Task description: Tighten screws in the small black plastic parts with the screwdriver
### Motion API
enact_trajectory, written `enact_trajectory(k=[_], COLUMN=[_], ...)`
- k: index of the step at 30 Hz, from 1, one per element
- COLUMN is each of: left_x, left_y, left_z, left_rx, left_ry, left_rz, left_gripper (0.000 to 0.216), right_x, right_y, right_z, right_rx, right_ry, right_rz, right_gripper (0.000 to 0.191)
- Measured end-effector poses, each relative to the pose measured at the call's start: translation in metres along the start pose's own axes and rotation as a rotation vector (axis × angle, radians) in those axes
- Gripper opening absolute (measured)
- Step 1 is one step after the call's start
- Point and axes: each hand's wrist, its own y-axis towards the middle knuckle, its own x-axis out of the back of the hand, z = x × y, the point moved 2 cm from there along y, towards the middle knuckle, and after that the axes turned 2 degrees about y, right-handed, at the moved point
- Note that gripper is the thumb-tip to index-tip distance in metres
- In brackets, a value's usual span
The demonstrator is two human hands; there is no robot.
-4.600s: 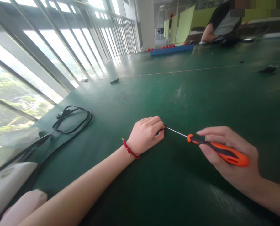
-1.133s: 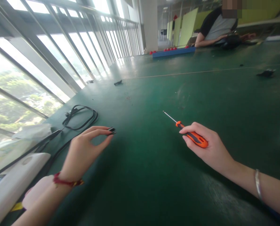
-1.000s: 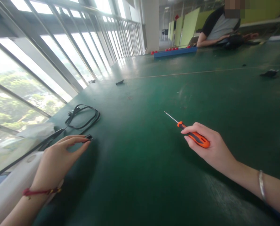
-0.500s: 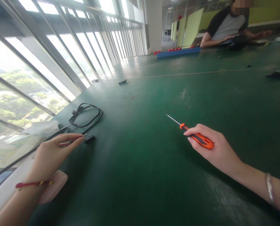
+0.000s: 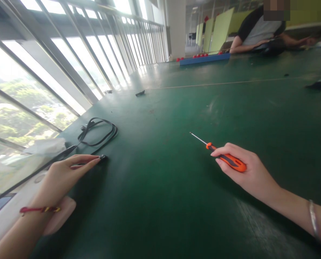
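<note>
My right hand (image 5: pixel 243 172) grips an orange and black screwdriver (image 5: pixel 225 160) by the handle, its thin shaft pointing up-left just above the green table (image 5: pixel 176 201). My left hand (image 5: pixel 64 174) lies stretched out at the left of the table, fingers together and extended. Its fingertips touch a small black part (image 5: pixel 102 157) that rests on the table. A red cord bracelet is on my left wrist, a silver bangle on my right.
A coiled black cable (image 5: pixel 97 131) lies beyond the left hand by the window. A pink object (image 5: pixel 60 216) and a white device (image 5: pixel 4 223) sit near my left forearm. Small black bits (image 5: pixel 140 93) (image 5: pixel 318 85) lie farther off. Another person (image 5: pixel 260 28) sits behind a blue tray (image 5: pixel 203 59).
My left hand carried the small black part from the screwdriver tip over to the left and set it down on the table; its fingers now rest against it. The right hand barely moved.
</note>
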Motion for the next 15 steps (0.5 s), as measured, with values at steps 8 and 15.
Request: enact_trajectory(k=[8,15], left_x=[-0.0028,-0.0045], left_y=[0.0049,0.0072], left_z=[0.0085,0.0094], left_rx=[0.067,0.099], left_ry=[-0.012,0.01], left_rz=[0.064,0.125], left_gripper=[0.051,0.051], right_x=[-0.0004,-0.0011], right_y=[-0.0008,0.0005], right_z=[-0.0005,0.0002], right_rx=[0.002,0.001], right_ry=[0.011,0.01], right_rz=[-0.003,-0.007], right_gripper=[0.009,0.009])
